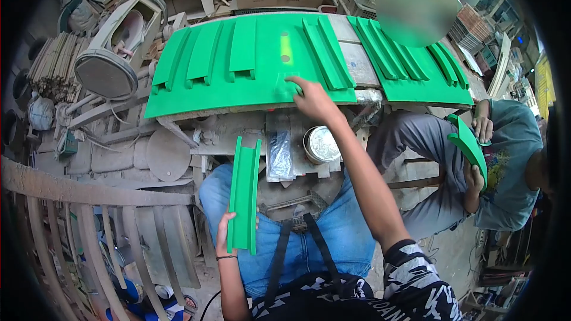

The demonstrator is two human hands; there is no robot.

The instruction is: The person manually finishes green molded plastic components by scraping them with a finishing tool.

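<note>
My left hand [225,230] is wrapped round the lower part of a green U-shaped channel piece [243,193], holding it tilted upright above my left thigh with its hollow side facing me. My right hand [314,102] reaches over the front edge of a green-painted board [208,96]. Its index finger stretches out to a faint, square green patch [287,85] lying on the board, and the other fingers are partly curled. Several similar green channel pieces rest on this board, among them one [243,47] left of centre and one [328,53] to the right.
A second green board [410,92] with more channel pieces adjoins on the right. A co-worker [505,160] sits there, both hands on a curved green piece [470,147]. Beneath the table edge stand a lidded can [322,144] and a plastic packet [280,154]. A wooden slatted rail [101,187] is at left.
</note>
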